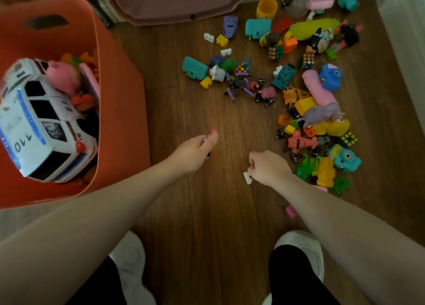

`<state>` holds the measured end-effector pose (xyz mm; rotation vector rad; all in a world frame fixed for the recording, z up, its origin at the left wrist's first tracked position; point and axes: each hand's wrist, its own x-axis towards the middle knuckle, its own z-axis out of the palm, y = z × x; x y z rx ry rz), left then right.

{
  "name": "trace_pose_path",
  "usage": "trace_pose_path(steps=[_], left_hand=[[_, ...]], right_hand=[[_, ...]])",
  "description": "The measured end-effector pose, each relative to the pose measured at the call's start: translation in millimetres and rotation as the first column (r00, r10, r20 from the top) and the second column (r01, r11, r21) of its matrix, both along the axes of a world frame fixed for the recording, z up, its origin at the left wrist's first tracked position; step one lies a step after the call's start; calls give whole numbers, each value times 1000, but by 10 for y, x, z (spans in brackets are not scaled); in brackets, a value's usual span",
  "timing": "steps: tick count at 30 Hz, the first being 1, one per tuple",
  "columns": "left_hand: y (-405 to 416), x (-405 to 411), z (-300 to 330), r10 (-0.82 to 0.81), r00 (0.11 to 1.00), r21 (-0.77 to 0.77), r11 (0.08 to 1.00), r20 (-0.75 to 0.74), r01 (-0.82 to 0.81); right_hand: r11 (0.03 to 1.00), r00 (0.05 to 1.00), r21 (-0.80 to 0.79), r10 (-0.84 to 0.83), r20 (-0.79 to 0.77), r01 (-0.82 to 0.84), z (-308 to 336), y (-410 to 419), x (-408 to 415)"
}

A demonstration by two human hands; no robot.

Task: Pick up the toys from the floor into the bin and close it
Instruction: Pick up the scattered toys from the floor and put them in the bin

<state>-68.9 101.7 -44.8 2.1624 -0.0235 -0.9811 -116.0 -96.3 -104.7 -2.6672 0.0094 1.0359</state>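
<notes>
The orange bin (119,111) stands at the left with a white police car (43,120), a pink pig and other toys inside. My left hand (195,150) is over the floor beside the bin and grips a small pink and black toy (212,132), mostly hidden in the fingers. My right hand (269,166) hovers to its right and pinches a small white brick (248,177). Many loose toys (299,86) lie on the wooden floor, further out and to the right of both hands.
A pink lid (174,3) leans at the top, behind the bin. A small pink piece (291,211) lies by my right forearm. My white shoes (303,251) stand at the bottom. A white wall edge (404,40) runs down the right side.
</notes>
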Motion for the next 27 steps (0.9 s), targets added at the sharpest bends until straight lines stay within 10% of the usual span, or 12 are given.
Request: trace_pose_path(steps=[15, 24, 26, 27], left_hand=[[-207, -143, -27, -137, 987, 47, 989, -87, 141], [-167, -89, -64, -97, 988, 67, 992, -121, 106], [-179, -61, -14, -69, 989, 7, 997, -133, 70], [-176, -30, 17, -46, 988, -37, 998, -150, 41]], right_hand=[[994, 998, -108, -8, 61, 15, -160, 31, -197], [990, 979, 124, -87, 182, 65, -222, 73, -255], [801, 859, 369, -512, 12, 472, -132, 37, -151], [512, 659, 468, -715, -231, 720, -42, 34, -61]])
